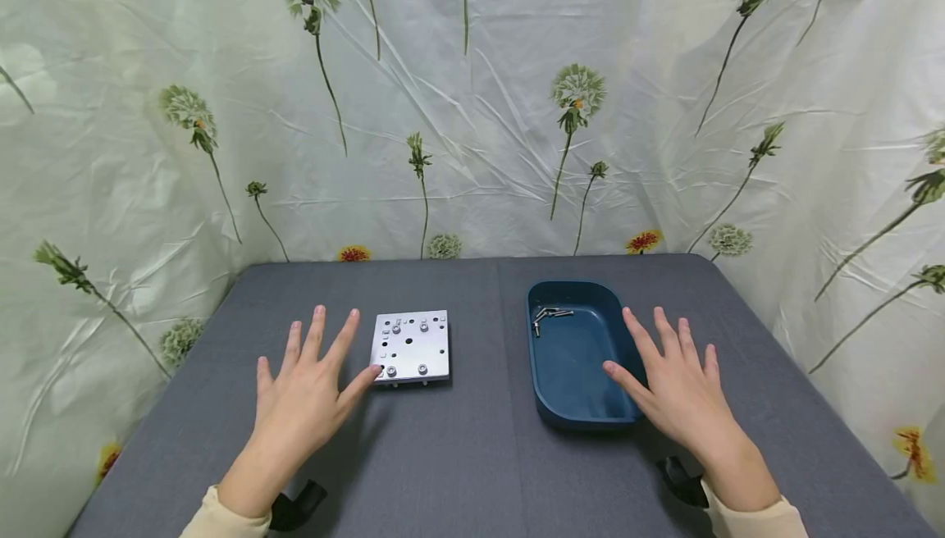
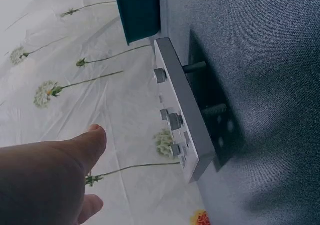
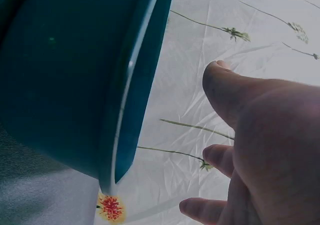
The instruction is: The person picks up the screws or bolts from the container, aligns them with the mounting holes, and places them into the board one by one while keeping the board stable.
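My left hand point(image 1: 306, 394) is spread with straight fingers above the table, its thumb overlapping the near left corner of a silver metal plate point(image 1: 408, 351) in the head view. Several socket-head screws point(image 2: 174, 121) stand in that plate, and the left wrist view shows their threaded shanks point(image 2: 214, 110) reaching below, holding it off the cloth. Over the right side of a blue tray point(image 1: 583, 421) hovers my right hand point(image 1: 682, 394), fingers likewise spread and holding nothing. Several loose screws point(image 1: 548, 315) lie at the tray's far left corner.
A dark grey cloth covers the table point(image 1: 480, 464). Behind it and along the sides hangs a white curtain point(image 1: 487, 111) printed with flowers. Black straps point(image 1: 297, 505) sit at both wrists.
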`<act>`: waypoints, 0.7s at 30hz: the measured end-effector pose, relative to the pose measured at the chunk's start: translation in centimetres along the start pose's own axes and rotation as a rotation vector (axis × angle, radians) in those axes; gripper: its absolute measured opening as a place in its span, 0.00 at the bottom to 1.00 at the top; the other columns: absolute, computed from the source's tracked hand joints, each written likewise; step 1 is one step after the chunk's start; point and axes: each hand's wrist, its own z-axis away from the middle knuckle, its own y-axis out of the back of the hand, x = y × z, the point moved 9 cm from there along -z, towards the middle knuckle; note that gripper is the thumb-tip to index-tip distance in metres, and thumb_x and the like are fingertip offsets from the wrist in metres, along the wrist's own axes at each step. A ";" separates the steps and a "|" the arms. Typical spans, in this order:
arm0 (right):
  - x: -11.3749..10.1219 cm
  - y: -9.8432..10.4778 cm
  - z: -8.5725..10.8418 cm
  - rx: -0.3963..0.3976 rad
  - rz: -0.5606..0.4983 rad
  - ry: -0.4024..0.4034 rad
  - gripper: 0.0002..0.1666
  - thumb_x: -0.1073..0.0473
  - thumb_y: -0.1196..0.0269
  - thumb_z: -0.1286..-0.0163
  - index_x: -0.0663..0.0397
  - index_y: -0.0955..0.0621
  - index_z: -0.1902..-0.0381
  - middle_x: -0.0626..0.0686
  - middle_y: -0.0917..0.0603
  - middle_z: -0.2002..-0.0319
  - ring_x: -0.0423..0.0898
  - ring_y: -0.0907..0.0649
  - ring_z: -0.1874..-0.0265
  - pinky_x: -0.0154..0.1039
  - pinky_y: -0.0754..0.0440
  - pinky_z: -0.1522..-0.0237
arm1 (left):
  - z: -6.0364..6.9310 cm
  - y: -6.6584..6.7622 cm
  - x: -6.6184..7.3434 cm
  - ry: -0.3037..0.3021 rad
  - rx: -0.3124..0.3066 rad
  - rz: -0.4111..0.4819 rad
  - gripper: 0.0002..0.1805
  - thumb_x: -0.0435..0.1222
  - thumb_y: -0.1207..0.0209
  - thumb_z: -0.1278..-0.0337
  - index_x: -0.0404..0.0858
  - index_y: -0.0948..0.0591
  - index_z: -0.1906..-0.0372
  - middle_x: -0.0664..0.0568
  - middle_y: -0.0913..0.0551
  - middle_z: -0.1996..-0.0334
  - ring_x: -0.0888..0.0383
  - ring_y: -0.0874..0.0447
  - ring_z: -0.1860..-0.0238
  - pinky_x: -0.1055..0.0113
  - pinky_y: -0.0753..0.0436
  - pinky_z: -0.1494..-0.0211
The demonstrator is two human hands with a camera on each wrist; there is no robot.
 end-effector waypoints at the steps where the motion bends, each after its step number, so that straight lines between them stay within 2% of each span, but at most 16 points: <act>1: 0.0 0.1 0.0 0.001 0.000 0.001 0.55 0.26 0.42 0.23 0.41 0.49 0.11 0.73 0.52 0.15 0.81 0.52 0.18 0.87 0.58 0.29 | 0.0 0.1 0.0 -0.003 0.004 0.003 0.48 0.68 0.45 0.27 0.60 0.50 0.11 0.37 0.51 0.12 0.26 0.50 0.16 0.14 0.48 0.29; 6: -0.2 0.5 -0.2 0.017 -0.001 0.019 0.55 0.26 0.42 0.23 0.42 0.46 0.11 0.73 0.48 0.15 0.80 0.49 0.19 0.86 0.55 0.29 | -0.2 0.6 0.1 -0.037 0.037 0.011 0.49 0.67 0.44 0.27 0.58 0.49 0.11 0.32 0.47 0.14 0.27 0.43 0.17 0.18 0.37 0.30; 12: -0.9 1.4 -0.5 0.050 0.010 0.058 0.51 0.31 0.38 0.23 0.44 0.40 0.13 0.72 0.41 0.17 0.77 0.42 0.20 0.84 0.47 0.29 | -0.6 1.2 0.2 -0.098 0.095 0.029 0.49 0.65 0.39 0.29 0.54 0.44 0.12 0.29 0.39 0.18 0.25 0.30 0.25 0.24 0.23 0.41; 16: -1.6 2.1 -1.0 0.073 0.010 0.103 0.48 0.34 0.36 0.22 0.46 0.37 0.15 0.71 0.36 0.19 0.75 0.34 0.23 0.82 0.38 0.31 | -0.9 1.1 -0.1 -0.127 0.101 0.054 0.49 0.63 0.37 0.29 0.52 0.43 0.12 0.28 0.35 0.21 0.24 0.24 0.32 0.26 0.20 0.47; 21: -2.0 2.8 -1.8 0.081 -0.028 0.168 0.43 0.38 0.35 0.21 0.50 0.31 0.18 0.70 0.26 0.25 0.73 0.24 0.32 0.78 0.27 0.39 | -1.3 0.7 -0.5 -0.157 0.084 0.123 0.50 0.62 0.35 0.31 0.52 0.42 0.12 0.29 0.30 0.24 0.26 0.21 0.34 0.28 0.19 0.48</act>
